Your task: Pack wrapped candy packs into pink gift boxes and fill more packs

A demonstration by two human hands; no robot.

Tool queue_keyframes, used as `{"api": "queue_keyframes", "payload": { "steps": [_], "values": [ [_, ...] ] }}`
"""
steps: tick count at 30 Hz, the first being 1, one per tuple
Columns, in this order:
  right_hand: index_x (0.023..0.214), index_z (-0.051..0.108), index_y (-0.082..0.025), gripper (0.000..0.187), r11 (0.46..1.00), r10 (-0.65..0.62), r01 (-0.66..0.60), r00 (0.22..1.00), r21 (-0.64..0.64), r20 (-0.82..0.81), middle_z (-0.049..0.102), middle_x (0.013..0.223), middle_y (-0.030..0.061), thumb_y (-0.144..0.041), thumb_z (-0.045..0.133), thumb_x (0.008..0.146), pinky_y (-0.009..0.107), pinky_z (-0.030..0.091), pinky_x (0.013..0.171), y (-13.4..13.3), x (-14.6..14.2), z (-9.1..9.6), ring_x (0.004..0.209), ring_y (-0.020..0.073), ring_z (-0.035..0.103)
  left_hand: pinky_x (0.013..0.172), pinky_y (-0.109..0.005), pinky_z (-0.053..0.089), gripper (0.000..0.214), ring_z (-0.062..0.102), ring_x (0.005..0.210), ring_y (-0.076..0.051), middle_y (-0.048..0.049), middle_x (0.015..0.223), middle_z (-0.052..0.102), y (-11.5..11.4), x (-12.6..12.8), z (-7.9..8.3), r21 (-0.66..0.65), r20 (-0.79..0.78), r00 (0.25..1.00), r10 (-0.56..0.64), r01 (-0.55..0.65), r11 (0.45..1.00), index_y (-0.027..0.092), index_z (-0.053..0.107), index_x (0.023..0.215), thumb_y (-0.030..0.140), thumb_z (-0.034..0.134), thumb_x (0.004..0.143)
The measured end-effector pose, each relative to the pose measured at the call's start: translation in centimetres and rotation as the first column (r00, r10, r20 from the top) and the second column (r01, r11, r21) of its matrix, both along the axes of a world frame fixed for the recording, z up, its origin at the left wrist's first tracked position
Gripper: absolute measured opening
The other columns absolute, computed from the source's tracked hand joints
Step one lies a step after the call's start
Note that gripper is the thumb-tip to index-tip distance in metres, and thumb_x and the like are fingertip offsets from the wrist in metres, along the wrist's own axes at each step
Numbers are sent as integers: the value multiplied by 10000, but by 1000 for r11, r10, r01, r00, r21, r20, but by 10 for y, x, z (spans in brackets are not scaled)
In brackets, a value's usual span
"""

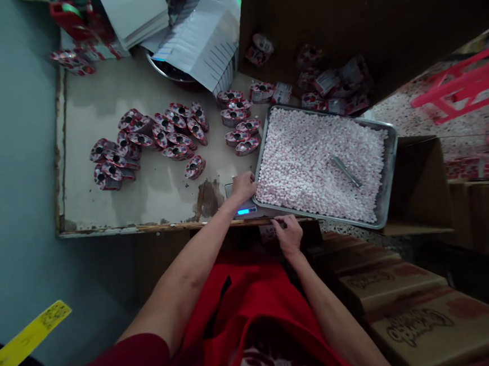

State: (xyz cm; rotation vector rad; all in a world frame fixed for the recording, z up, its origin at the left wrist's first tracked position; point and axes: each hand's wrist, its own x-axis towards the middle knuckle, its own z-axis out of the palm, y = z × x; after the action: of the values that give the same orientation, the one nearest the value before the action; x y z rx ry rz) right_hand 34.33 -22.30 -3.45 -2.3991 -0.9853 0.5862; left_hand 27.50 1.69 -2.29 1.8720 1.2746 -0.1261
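Note:
My left hand (245,187) is over a small digital scale (246,210) with a lit blue display, at the left edge of a metal tray (391,185). Its fingers are curled together, and whatever they hold is hidden. The tray is filled with small white pellets (310,155), and a short metal scoop or tube (347,171) lies on them. My right hand (289,233) is at the table's front edge, below the tray, with its fingers pinched; I cannot make out anything in them. Left of the tray stand several small oval containers (248,145) with dark round openings.
More oval containers (177,137) are grouped on the worn table (161,195). A large cardboard box (342,23) at the back right holds several packs. Papers (199,40) lie over a metal bowl (163,71). Cartons (417,327) are stacked at lower right, near a red plastic stool (461,84).

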Motion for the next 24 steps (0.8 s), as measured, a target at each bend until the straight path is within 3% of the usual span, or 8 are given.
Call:
{"api": "queue_keyframes", "payload": {
  "steps": [5, 8, 10, 12, 14, 17, 21, 24],
  "values": [
    [881, 735, -231, 220, 984, 3, 36, 975, 173, -222, 759, 850, 41, -436, 670, 927, 339, 556, 767, -9, -6, 53, 772, 217, 698, 766, -279, 502, 123, 710, 804, -187, -54, 859, 780, -18, -5, 5, -113, 54, 997, 49, -43, 993, 164, 770, 994, 221, 715, 900],
    [896, 755, -226, 225, 980, 14, -10, 1000, 199, -19, 735, 860, 45, -438, 690, 933, 350, 537, 783, 12, 25, 82, 787, 219, 671, 789, -289, 526, 226, 720, 798, -192, -40, 869, 781, -22, -25, 13, -128, 105, 993, 59, -45, 991, 194, 766, 1144, 246, 681, 941],
    [931, 773, -213, 236, 986, 17, -50, 978, 157, 208, 714, 917, 75, -439, 706, 936, 374, 523, 834, 38, 54, 90, 858, 241, 656, 882, -325, 544, 362, 725, 919, -226, -60, 983, 786, -28, -51, 16, 8, 102, 988, 117, -118, 993, 214, 708, 1302, 239, 671, 943],
    [995, 781, -192, 232, 988, 82, -119, 946, 100, 314, 703, 974, 102, -402, 687, 963, 375, 509, 875, 71, 75, 87, 926, 252, 649, 1030, -392, 523, 504, 678, 1126, -283, -110, 1193, 749, -36, -81, 15, 214, 89, 986, 143, -159, 964, 206, 630, 1409, 226, 692, 909],
    [1062, 776, -186, 220, 948, 292, -314, 925, 53, 243, 719, 1016, 106, -328, 614, 1016, 341, 497, 900, 110, 78, 74, 973, 237, 660, 1152, -453, 465, 626, 584, 1294, -326, -152, 1383, 655, -46, -108, 10, 344, 92, 992, 86, -113, 932, 189, 565, 1460, 228, 731, 858],
    [1151, 758, -182, 255, 787, 617, -617, 784, -15, 72, 752, 1090, 102, -251, 533, 1054, 292, 474, 911, 177, 50, 45, 1020, 213, 678, 1248, -502, 384, 726, 482, 1421, -346, -183, 1511, 544, -59, -128, -1, 388, 126, 992, 7, -56, 920, 176, 495, 1501, 296, 763, 837],
    [1204, 755, -169, 267, 673, 726, -705, 687, -224, 22, 744, 1196, 120, -202, 594, 994, 288, 454, 864, 247, 0, 16, 1043, 224, 675, 1292, -537, 314, 668, 369, 1538, -353, -185, 1599, 461, -70, -123, -8, 403, 144, 988, -51, -11, 915, 199, 488, 1506, 339, 711, 892],
    [1116, 787, -178, 251, 635, 748, -717, 663, -289, -1, 767, 1122, 98, -177, 592, 957, 283, 440, 823, 258, -7, 16, 1004, 210, 674, 1280, -545, 331, 601, 384, 1538, -351, -170, 1578, 495, -70, -124, -7, 374, 130, 991, -44, -8, 927, 235, 526, 1488, 296, 675, 909]
  ]
}}
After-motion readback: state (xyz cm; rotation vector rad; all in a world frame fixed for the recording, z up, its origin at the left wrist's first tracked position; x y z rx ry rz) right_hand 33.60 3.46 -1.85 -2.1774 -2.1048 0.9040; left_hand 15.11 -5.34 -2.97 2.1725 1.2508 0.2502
